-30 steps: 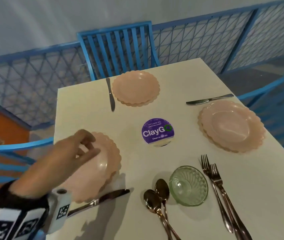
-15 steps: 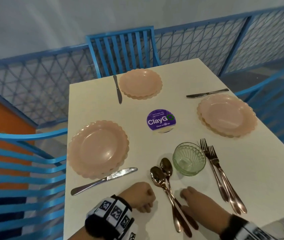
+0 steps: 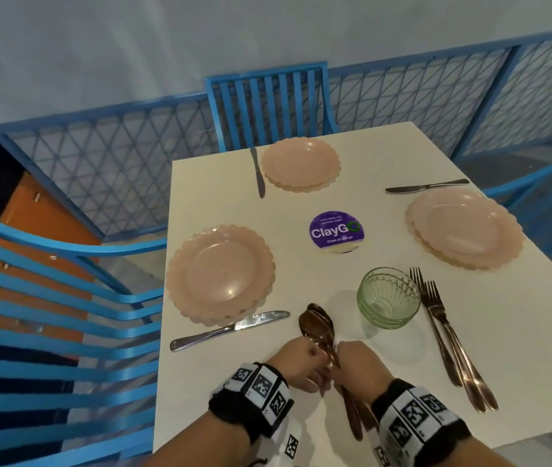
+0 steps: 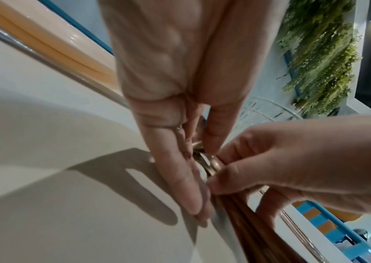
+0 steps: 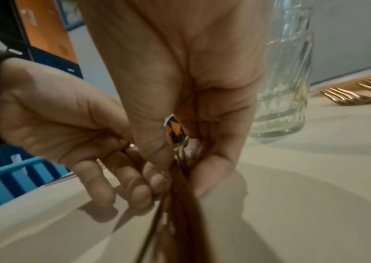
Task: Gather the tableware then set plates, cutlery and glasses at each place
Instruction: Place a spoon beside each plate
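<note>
Copper spoons (image 3: 316, 323) lie bunched near the table's front edge, bowls pointing away from me. My left hand (image 3: 306, 367) and right hand (image 3: 357, 362) meet over their handles and both pinch them. In the left wrist view my left hand (image 4: 193, 160) holds the spoon handles (image 4: 247, 222) between thumb and fingers. The right wrist view has my right hand (image 5: 180, 156) pinching the same handles (image 5: 180, 213). Three pink scalloped plates (image 3: 220, 274) (image 3: 301, 163) (image 3: 463, 227) each have a knife (image 3: 230, 330) (image 3: 258, 171) (image 3: 426, 187) beside them.
Stacked green glasses (image 3: 388, 298) stand just beyond the spoons, with copper forks (image 3: 449, 335) to their right. A purple sticker (image 3: 337, 232) marks the middle of the white table (image 3: 520, 365). Blue chairs stand at the far end (image 3: 267, 99) and left side (image 3: 48, 298).
My left hand left the left plate and came to the front edge. Both hands closed in from either side and now pinch the spoon handles, drawing the spoons together.
</note>
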Demonstrator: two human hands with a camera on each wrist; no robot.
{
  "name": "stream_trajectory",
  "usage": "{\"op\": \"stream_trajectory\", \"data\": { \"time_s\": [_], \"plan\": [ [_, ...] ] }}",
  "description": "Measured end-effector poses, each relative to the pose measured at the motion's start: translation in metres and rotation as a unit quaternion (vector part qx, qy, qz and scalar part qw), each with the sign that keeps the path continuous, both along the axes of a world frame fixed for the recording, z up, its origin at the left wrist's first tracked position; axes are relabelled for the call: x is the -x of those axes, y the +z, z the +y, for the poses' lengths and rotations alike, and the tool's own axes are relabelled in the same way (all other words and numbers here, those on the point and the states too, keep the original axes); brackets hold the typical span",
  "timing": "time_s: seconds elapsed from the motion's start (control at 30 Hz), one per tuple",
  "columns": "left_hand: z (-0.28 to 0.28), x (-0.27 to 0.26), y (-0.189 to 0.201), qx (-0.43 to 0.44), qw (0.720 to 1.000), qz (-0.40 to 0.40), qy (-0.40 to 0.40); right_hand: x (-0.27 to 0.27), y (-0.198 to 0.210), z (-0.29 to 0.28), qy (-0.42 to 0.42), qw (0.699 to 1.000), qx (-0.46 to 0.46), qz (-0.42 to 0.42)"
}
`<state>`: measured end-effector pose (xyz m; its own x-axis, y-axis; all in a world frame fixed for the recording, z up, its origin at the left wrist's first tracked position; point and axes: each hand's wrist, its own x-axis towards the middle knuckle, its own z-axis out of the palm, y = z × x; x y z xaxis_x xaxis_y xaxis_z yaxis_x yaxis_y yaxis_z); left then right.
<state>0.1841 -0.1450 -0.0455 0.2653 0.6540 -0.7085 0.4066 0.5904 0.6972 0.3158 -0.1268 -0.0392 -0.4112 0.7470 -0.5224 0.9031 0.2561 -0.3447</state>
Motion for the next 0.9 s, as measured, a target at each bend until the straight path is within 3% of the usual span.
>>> {"op": "stream_trajectory", "data": {
  "time_s": [0.13,0.2,0.3,0.43,0.57,0.7,0.9],
  "plan": [
    [-0.003,0.000,0.006,-0.056,0.996,0.023,0.062,0.005,0.007,0.009,-0.025,0.997,0.046,0.063],
    [-0.004,0.004,0.010,-0.087,0.990,0.018,0.111,0.008,0.011,0.012,-0.044,0.993,0.034,0.102],
    [-0.005,0.014,0.022,-0.090,0.971,-0.053,0.214,0.018,0.021,0.018,-0.067,0.985,0.008,0.161],
    [-0.003,0.032,0.031,-0.132,0.950,-0.051,0.278,0.031,0.034,0.020,-0.069,0.975,-0.040,0.206],
    [-0.007,0.047,0.037,-0.153,0.945,-0.042,0.286,0.042,0.034,0.021,-0.080,0.969,-0.054,0.226],
    [-0.012,0.045,0.033,-0.183,0.950,-0.007,0.254,0.050,0.029,0.018,-0.021,0.979,-0.083,0.184],
    [-0.021,0.038,0.029,-0.224,0.938,-0.017,0.266,0.043,0.025,0.018,-0.037,0.978,-0.066,0.195]
  ]
}}
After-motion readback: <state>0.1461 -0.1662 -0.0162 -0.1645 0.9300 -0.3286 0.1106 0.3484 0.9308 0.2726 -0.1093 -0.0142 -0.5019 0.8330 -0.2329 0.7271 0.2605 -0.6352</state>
